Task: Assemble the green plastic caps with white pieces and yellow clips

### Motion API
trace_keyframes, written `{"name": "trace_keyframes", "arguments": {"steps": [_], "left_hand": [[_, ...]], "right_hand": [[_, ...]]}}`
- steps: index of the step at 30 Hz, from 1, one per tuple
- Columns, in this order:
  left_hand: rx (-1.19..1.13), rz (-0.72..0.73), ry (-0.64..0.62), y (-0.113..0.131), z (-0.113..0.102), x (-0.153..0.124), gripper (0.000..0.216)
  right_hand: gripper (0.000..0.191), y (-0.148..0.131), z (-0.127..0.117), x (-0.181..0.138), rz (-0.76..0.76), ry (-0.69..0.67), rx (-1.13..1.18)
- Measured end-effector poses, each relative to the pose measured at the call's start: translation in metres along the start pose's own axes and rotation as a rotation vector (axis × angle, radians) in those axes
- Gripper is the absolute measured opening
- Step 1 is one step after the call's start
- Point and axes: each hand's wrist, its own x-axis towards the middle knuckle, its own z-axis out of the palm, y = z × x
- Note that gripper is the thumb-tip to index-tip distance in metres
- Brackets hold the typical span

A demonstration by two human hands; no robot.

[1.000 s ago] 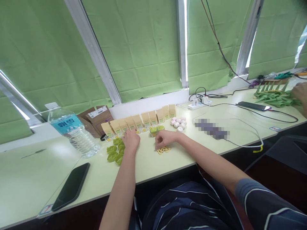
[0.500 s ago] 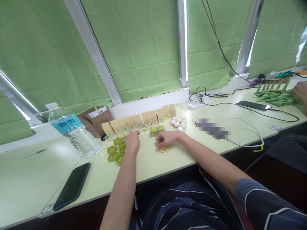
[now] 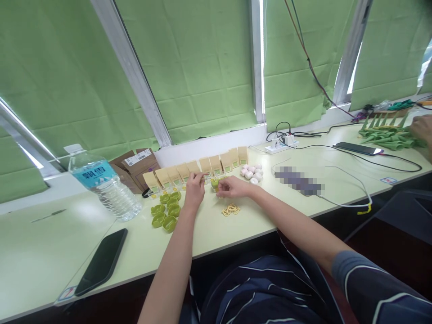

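My left hand [image 3: 195, 188] is closed, fingertips together beside a row of small clear boxes with beige card tops [image 3: 205, 166]. Its fingers point right; what they hold, if anything, is too small to make out. My right hand [image 3: 232, 187] is pinched in front of a green piece [image 3: 214, 183], partly hidden by the fingers. A pale bit shows under these fingertips, but I cannot make it out. Nearer me lies a small pile of thin yellow loops [image 3: 231, 210] like rubber bands. Left of my left hand sit several green shaped cups [image 3: 169, 223].
A large water bottle [image 3: 104, 184] and a cardboard box [image 3: 141, 168] stand at left, near a black phone [image 3: 101, 261]. Pinkish-white lumps [image 3: 251, 173] lie right of the boxes. Farther right are a power strip [image 3: 281, 146], cables, another phone [image 3: 357, 148] and another person's hand [image 3: 423, 130].
My right hand has lifted from the yellow loops and moved up to the green piece. My left hand has shifted right along the boxes, toward my right hand.
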Motion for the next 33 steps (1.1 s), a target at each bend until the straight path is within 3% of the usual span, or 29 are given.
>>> {"name": "trace_keyframes", "arguments": {"steps": [5,10,24,33], "left_hand": [[-0.152,0.176,0.169,0.008,0.007,-0.001,0.023],[-0.254,0.216,0.242,0.007,0.009,-0.001,0.020],[-0.419,0.206,0.143,0.015,0.014,-0.004,0.031],[-0.292,0.276,0.182,0.016,0.011,-0.005,0.026]], "right_hand": [[0.024,0.002,0.001,0.002,-0.028,0.256,0.067],[0.020,0.014,0.003,0.008,-0.031,0.421,0.114],[0.061,0.011,0.002,0.006,-0.018,0.364,0.062],[0.050,0.019,0.003,0.009,-0.016,0.352,0.001]]}}
